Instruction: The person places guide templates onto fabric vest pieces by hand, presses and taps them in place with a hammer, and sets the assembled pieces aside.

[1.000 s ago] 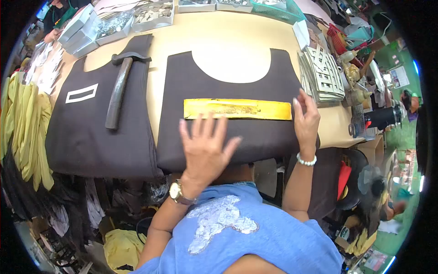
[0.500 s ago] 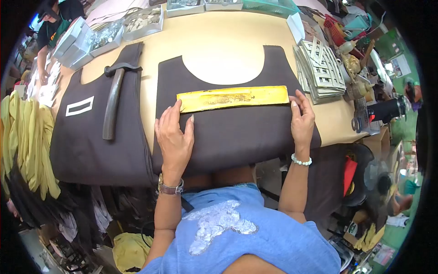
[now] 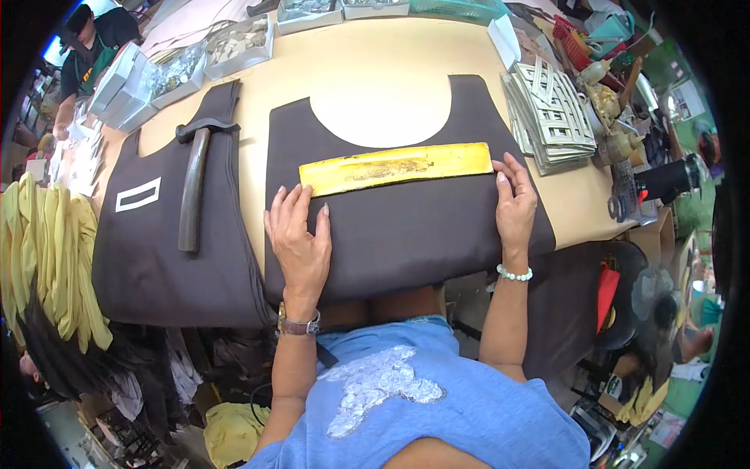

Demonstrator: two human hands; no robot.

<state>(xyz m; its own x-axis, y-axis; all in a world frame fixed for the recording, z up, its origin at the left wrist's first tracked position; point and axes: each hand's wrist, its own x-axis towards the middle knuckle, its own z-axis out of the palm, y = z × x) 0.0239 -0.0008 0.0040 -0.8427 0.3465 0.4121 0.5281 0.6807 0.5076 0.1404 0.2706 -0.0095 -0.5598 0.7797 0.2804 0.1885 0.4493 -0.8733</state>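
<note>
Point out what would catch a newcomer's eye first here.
Probably the bright yellow strip lying across the dark cloth before the person, with the left hand and right hand at its two ends. Next, likely the hammer on the second dark cloth to the left, then the yellow fabric hanging at the far left.

Bright light is bleaching the counter [image 3: 380, 109] nearly white just beyond the yellow strip [image 3: 394, 169]. Around the strip, edges are showing crisply; far from it, shapes are bending, clutter [image 3: 662, 313] is softening, and black is filling the corners.
</note>
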